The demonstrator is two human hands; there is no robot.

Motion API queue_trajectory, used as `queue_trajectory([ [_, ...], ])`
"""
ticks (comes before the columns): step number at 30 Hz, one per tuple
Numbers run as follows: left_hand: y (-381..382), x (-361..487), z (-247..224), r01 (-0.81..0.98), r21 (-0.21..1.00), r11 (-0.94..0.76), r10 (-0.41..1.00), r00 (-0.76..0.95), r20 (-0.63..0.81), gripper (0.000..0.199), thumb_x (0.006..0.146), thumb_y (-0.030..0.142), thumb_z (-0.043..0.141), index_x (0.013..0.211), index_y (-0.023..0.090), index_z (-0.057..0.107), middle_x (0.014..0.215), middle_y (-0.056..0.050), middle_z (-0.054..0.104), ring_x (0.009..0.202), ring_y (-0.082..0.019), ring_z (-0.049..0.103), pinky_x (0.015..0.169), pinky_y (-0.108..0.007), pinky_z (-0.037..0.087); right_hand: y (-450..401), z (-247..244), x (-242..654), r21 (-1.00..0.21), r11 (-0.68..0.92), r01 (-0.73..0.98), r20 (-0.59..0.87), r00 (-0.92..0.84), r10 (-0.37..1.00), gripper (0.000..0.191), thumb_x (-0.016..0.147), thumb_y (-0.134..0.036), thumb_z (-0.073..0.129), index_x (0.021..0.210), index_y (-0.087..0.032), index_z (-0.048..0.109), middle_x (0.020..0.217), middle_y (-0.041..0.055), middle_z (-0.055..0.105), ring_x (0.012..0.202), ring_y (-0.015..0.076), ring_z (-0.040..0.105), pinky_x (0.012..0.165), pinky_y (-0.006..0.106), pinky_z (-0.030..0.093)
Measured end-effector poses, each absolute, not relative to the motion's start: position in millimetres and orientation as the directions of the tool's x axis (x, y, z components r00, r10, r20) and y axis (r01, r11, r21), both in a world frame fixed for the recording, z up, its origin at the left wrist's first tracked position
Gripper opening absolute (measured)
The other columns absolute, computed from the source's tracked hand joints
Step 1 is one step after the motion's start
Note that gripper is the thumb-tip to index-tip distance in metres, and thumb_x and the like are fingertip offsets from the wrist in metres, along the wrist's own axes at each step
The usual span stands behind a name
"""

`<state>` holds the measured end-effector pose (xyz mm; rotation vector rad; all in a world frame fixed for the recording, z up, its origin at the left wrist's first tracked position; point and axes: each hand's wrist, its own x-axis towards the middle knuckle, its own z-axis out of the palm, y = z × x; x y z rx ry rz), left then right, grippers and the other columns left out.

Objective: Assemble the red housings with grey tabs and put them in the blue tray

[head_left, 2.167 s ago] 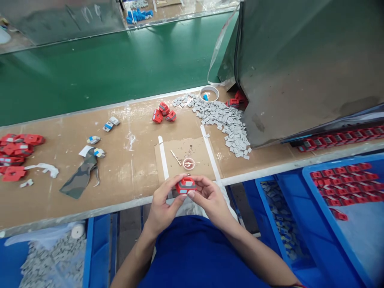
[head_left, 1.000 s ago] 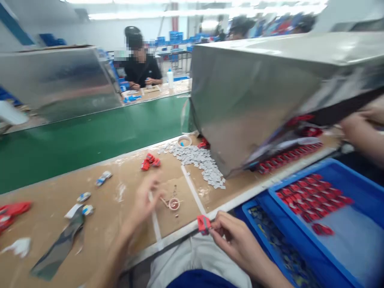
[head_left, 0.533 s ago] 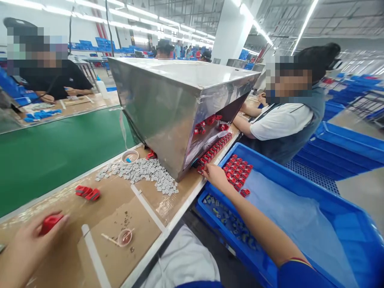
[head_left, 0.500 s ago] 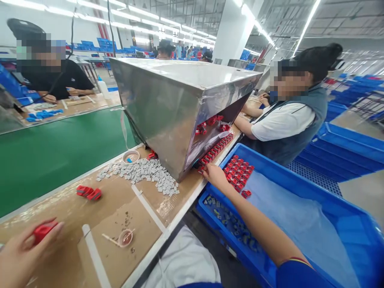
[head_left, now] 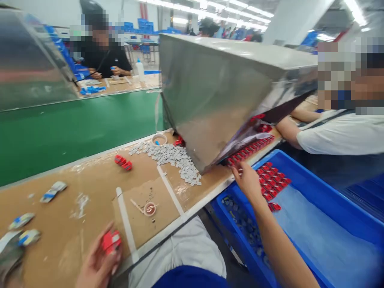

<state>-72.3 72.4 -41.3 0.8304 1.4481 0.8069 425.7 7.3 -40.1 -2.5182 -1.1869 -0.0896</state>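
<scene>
My left hand (head_left: 103,256) is closed around a small red toy car (head_left: 111,241), low over the front edge of the table. At the near end of a row of red toy cars (head_left: 252,149), the fingers of my right hand (head_left: 247,180) are pinched, with a bit of red between them; they partly hide the piece. That row lies along the opening of a slanted metal hood (head_left: 222,104). Two more red toy cars (head_left: 123,162) rest on the brown table, left of a heap of small grey flat pieces (head_left: 177,158).
A blue bin (head_left: 318,172) at right holds rows of red toy cars. Beneath it, a smaller blue bin (head_left: 223,200) contains dark pieces. A small cup (head_left: 149,209) with a stick stands on cardboard. Co-workers sit across and at right; one person's forearm (head_left: 286,128) reaches beside the hood.
The view has swung left, showing more table with pale pieces on it. My left hand has come nearer the front edge with its red toy car. My right hand remains at the row's end.
</scene>
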Motion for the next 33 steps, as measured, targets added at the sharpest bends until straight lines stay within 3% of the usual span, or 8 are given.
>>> queue_trajectory([
  [4, 66, -39, -41, -0.080, 0.910, 0.408, 0.907, 0.152, -0.393, 0.077, 0.057, 0.042, 0.098, 0.126, 0.021, 0.071, 0.096, -0.005, 0.076, 0.082, -0.019, 0.070, 0.071, -0.025, 0.057, -25, -49, 373, -0.654, -0.287, 0.700, 0.193, 0.522, 0.831, 0.035, 0.098, -0.052, 0.057, 0.100, -0.019, 0.069, 0.086, 0.0084, 0.075, 0.076, 0.0245, 0.073, 0.073, 0.034, 0.057],
  [6, 70, -28, -43, -0.179, 0.904, 0.387, 0.911, 0.228, -0.345, 0.075, 0.066, 0.042, 0.095, 0.133, 0.020, 0.067, 0.098, -0.005, 0.074, 0.068, -0.013, 0.064, 0.059, -0.022, 0.052, -30, -56, 343, -0.758, -0.210, 0.617, 0.111, 0.440, 0.891, 0.037, 0.097, -0.055, 0.059, 0.100, -0.020, 0.071, 0.087, 0.0080, 0.077, 0.075, 0.0235, 0.073, 0.070, 0.032, 0.058],
  [8, 73, -22, -45, -0.272, 0.887, 0.372, 0.912, 0.287, -0.294, 0.075, 0.075, 0.042, 0.089, 0.141, 0.022, 0.060, 0.113, -0.010, 0.074, 0.068, -0.013, 0.066, 0.060, -0.024, 0.053, -25, -61, 313, -0.801, -0.168, 0.574, 0.048, 0.342, 0.939, 0.036, 0.096, -0.053, 0.062, 0.100, -0.020, 0.072, 0.088, 0.0082, 0.077, 0.077, 0.0234, 0.073, 0.069, 0.032, 0.058],
  [14, 72, -22, -47, -0.410, 0.817, 0.405, 0.896, 0.354, -0.267, 0.060, 0.083, 0.037, 0.085, 0.135, 0.021, 0.059, 0.122, -0.014, 0.076, 0.096, -0.022, 0.077, 0.097, -0.038, 0.056, 18, -63, 244, -0.870, 0.032, 0.492, 0.077, 0.071, 0.994, 0.029, 0.100, -0.038, 0.060, 0.120, -0.018, 0.067, 0.090, 0.0068, 0.072, 0.073, 0.0189, 0.068, 0.067, 0.029, 0.058],
  [18, 70, -30, -49, -0.424, 0.802, 0.420, 0.891, 0.360, -0.276, 0.058, 0.080, 0.043, 0.088, 0.128, 0.020, 0.066, 0.121, -0.014, 0.078, 0.095, -0.024, 0.078, 0.094, -0.037, 0.057, 44, -55, 223, -0.839, 0.200, 0.506, 0.169, -0.106, 0.980, 0.034, 0.100, -0.027, 0.059, 0.134, -0.020, 0.061, 0.097, 0.0066, 0.068, 0.074, 0.0169, 0.063, 0.067, 0.028, 0.056],
  [22, 67, -38, -56, -0.449, 0.813, 0.371, 0.919, 0.305, -0.251, 0.064, 0.070, 0.053, 0.093, 0.118, 0.014, 0.075, 0.113, -0.015, 0.080, 0.092, -0.024, 0.077, 0.088, -0.033, 0.057, 58, -50, 214, -0.786, 0.301, 0.540, 0.236, -0.188, 0.953, 0.021, 0.104, -0.022, 0.054, 0.118, -0.020, 0.069, 0.092, 0.0062, 0.068, 0.074, 0.0166, 0.064, 0.070, 0.028, 0.055],
  [28, 67, -40, -58, -0.489, 0.724, 0.487, 0.871, 0.330, -0.363, 0.067, 0.091, 0.064, 0.068, 0.135, 0.014, 0.068, 0.094, -0.012, 0.080, 0.075, -0.020, 0.073, 0.070, -0.031, 0.057, 70, -49, 203, -0.762, 0.375, 0.528, 0.351, -0.150, 0.924, 0.017, 0.104, -0.021, 0.057, 0.106, -0.022, 0.074, 0.093, 0.0062, 0.073, 0.079, 0.0172, 0.069, 0.073, 0.028, 0.057],
  [33, 70, -39, -49, -0.461, 0.755, 0.466, 0.884, 0.273, -0.379, 0.056, 0.082, 0.048, 0.085, 0.127, 0.017, 0.073, 0.127, -0.014, 0.074, 0.082, -0.014, 0.071, 0.080, -0.028, 0.059, 76, -51, 196, -0.764, 0.395, 0.510, 0.440, -0.035, 0.897, 0.015, 0.102, -0.025, 0.060, 0.097, -0.023, 0.074, 0.091, 0.0067, 0.074, 0.080, 0.0185, 0.071, 0.072, 0.030, 0.059],
])
